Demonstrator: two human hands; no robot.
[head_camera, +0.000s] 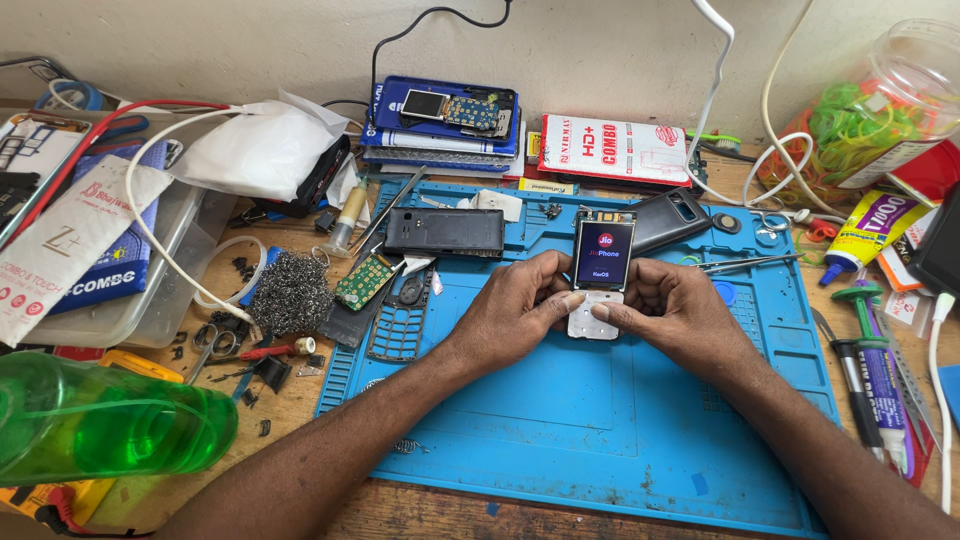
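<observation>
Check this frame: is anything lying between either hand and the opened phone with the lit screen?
Nothing visible does. The left hand and the right hand both already grip the bare phone board from either side, thumbs on its keypad area, above the blue repair mat. The black back cover lies apart, behind the hands.

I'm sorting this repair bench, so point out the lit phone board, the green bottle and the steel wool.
Lit phone board (603, 255), head view: on its glowing screen.
Green bottle (110, 425), head view: middle of its body, lying at lower left.
Steel wool (291, 291), head view: centre of the grey tangle.
</observation>
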